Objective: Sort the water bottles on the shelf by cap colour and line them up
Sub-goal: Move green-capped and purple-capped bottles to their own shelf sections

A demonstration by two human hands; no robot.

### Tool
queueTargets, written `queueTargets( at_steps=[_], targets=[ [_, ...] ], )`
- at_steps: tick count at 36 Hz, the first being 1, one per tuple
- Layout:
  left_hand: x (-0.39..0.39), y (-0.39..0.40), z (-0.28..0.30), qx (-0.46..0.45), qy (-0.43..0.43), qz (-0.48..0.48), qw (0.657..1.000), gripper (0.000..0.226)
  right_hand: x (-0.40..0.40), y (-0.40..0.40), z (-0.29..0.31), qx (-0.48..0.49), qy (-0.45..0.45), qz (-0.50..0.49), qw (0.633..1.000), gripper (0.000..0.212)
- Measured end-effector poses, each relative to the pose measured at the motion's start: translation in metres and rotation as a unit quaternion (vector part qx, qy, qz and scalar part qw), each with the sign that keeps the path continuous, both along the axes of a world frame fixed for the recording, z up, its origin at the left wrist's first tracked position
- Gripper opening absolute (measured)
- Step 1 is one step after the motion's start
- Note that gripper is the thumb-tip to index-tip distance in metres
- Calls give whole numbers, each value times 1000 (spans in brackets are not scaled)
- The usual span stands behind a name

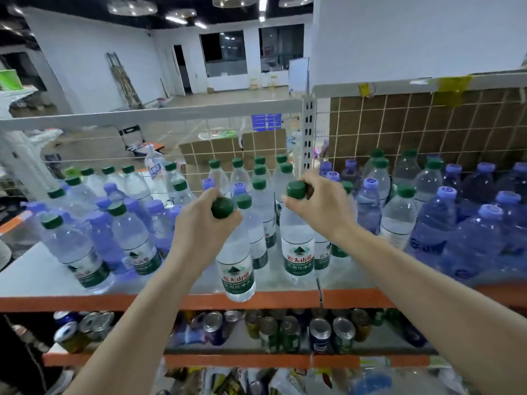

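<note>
Green-capped bottles gripped at the necks by left hand and right hand.

Two bare forearms rise from the lower frame edge, sleeveless as far as visible; the left hand and right hand wear no gloves, rings or watch.

Both bare forearms reach forward and up, roughly parallel. The left hand curls its fingers round a bottle neck just under the cap. The right hand pinches another cap from above, wrist bent.
</note>
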State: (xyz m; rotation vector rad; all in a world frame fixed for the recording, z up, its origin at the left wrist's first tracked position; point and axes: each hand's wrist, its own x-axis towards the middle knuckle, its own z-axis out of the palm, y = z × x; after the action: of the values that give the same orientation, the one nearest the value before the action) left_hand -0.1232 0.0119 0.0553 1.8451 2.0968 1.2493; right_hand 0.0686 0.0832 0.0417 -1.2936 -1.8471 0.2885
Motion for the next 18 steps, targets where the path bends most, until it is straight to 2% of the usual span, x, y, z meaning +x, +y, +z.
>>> queueTargets(
  at_steps=[6,9,13,18],
  targets=[
    [-47,21,-21,-38,6,-45,998,21,-34,12,-20,-62,-45,-58,995,34],
    [-62,31,-32,-57,11,-71,996,21,-48,18,-25,-93,-76,-80,990,31],
    [-76,42,-39,-70,-24,-81,994,17,-60,27,-30,-116,-104,-103,983,27],
    [-81,59,-43,-70,-23,-96,993,21,-65,42,-30,-132,-103,-127,978,25]
  ],
)
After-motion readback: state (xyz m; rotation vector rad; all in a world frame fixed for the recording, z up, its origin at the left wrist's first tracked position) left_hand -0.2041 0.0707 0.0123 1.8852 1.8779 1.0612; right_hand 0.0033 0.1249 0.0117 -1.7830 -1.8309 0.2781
